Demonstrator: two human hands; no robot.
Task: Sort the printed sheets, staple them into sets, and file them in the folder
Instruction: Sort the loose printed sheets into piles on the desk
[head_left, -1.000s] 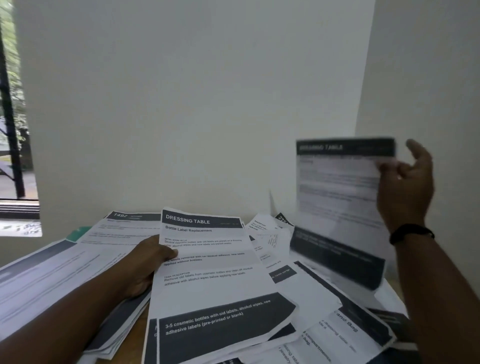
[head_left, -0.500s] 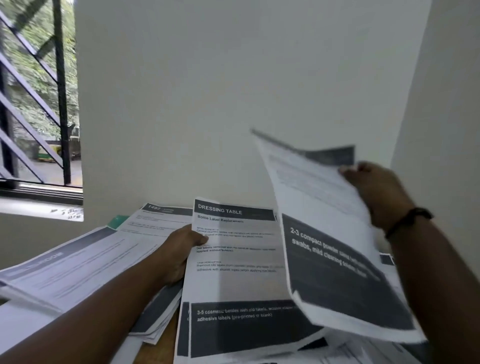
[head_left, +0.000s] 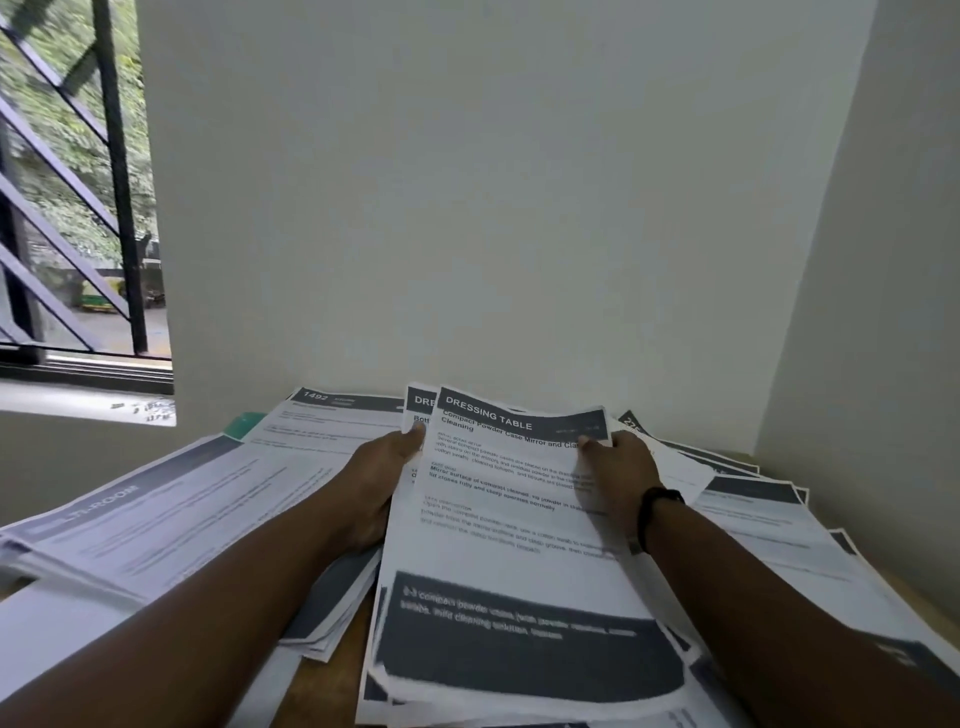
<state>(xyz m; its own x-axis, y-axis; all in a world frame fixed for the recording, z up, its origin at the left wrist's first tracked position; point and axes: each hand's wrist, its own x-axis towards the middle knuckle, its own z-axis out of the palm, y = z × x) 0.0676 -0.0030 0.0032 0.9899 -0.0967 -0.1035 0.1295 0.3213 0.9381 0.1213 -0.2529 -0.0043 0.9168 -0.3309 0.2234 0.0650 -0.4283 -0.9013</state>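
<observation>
A printed sheet headed "DRESSING TABLE" (head_left: 498, 525) lies on top of another "DRESSING TABLE" sheet (head_left: 418, 402) in the middle of the desk. My left hand (head_left: 374, 478) grips the left edge of this small stack, thumb on top. My right hand (head_left: 618, 473), with a black wristband, holds the top sheet's right edge, thumb on the paper. More printed sheets lie to the left (head_left: 156, 509) and to the right (head_left: 753, 514). A green corner, perhaps the folder (head_left: 243, 423), shows under the left sheets. No stapler is in view.
A sheet numbered 1492 (head_left: 332, 415) lies at the back left. Bare wood of the desk (head_left: 322, 691) shows between piles. White walls close the back and the right (head_left: 857, 312). A barred window (head_left: 78, 208) is at the left.
My right hand has brought the raised sheet down from the right and laid it on the sheet held by my left hand. The view has turned slightly left.
</observation>
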